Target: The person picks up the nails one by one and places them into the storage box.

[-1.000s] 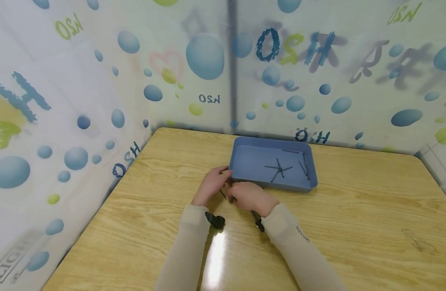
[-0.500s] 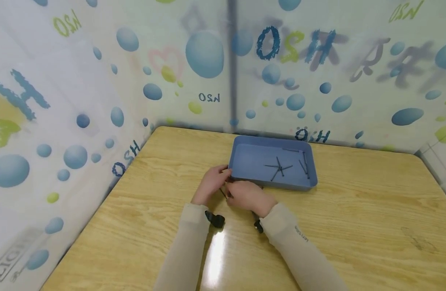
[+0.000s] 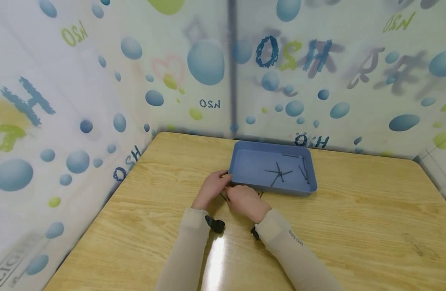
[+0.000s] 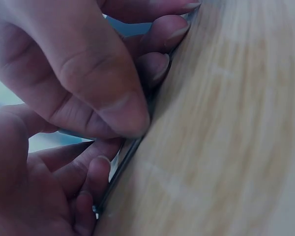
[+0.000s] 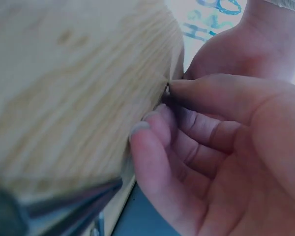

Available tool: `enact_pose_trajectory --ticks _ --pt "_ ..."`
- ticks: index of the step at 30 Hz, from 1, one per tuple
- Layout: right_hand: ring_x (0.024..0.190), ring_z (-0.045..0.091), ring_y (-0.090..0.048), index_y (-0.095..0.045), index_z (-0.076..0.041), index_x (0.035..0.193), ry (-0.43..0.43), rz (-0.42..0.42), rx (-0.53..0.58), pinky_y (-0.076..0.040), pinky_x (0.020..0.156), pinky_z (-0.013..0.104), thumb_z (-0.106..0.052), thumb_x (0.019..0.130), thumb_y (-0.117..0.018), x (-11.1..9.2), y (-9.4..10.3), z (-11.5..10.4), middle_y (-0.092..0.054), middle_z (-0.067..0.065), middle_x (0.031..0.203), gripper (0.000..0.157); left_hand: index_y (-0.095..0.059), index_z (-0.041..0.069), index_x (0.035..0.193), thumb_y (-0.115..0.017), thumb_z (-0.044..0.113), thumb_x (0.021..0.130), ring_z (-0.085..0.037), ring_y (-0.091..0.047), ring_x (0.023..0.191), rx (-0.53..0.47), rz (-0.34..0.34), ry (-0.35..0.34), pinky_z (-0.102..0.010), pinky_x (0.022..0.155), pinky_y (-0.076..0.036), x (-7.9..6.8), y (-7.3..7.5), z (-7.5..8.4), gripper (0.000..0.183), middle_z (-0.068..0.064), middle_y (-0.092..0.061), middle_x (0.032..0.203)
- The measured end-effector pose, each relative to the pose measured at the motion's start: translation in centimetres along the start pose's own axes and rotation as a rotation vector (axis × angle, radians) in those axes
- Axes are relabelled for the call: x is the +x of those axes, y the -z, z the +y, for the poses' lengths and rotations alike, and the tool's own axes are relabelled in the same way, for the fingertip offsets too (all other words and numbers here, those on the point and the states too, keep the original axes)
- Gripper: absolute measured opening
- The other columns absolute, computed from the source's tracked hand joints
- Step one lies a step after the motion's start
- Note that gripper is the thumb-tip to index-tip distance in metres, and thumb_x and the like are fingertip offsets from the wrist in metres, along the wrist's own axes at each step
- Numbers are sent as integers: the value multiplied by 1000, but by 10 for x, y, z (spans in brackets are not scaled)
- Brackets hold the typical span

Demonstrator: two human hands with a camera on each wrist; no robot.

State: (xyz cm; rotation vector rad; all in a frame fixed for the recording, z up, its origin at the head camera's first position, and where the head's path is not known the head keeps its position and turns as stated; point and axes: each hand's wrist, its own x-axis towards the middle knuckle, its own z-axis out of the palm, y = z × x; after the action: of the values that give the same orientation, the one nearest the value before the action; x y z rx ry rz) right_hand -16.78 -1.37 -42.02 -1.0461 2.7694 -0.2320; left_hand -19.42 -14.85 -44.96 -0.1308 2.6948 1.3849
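Observation:
In the head view my left hand (image 3: pixel 212 189) is at the near left corner of a blue tray (image 3: pixel 241 188), with my right hand (image 3: pixel 246 201) beside it. Between them a thin dark nail (image 3: pixel 223 197) slants close over the table. My left thumb and curled fingers pinch the nail (image 4: pixel 120 174) in the left wrist view, and its small head shows at the lower end. My right fingers curl near that head. In the right wrist view, right thumb and fingertips meet around a small shiny end (image 5: pixel 167 88); the rest of it is hidden.
Several dark nails (image 3: pixel 280 173) lie crossed in the tray, with others along its right side. Two blurred dark pointed rods (image 5: pixel 78 204) lie near the right hand, beside the tray. The wooden table (image 3: pixel 354 226) meets patterned walls at its back and left.
Both hands stay at the tray's near left corner. My right hand has turned slightly, its wrist moving a little left and down. The whole view has shifted slightly downward.

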Motion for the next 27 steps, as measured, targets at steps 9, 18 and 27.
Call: enact_pose_trajectory --ticks 9,18,27 --pt "65 21 -60 -63 -9 99 -17 0 -20 -47 55 33 -18 85 -59 0 2 -4 -61 6 73 17 -53 16 126 -47 39 90 -16 -56 92 -10 5 -1 -35 83 -42 0 -1 0 43 -2 -61 106" --pt "56 17 -55 -65 -10 83 -35 -10 -23 -43 49 30 -18 83 -62 1 2 -6 -55 2 62 8 -51 16 128 -46 38 91 -18 -56 96 -6 -8 -6 -36 86 -41 -2 1 2 43 -2 -62 105" --pt "48 16 -48 -65 -11 88 -72 -109 61 -37 46 31 -19 84 -56 1 2 -1 -49 1 54 12 -52 16 127 -46 37 90 -14 -58 80 -28 -14 9 -33 76 -44 -3 1 3 43 1 -64 86"
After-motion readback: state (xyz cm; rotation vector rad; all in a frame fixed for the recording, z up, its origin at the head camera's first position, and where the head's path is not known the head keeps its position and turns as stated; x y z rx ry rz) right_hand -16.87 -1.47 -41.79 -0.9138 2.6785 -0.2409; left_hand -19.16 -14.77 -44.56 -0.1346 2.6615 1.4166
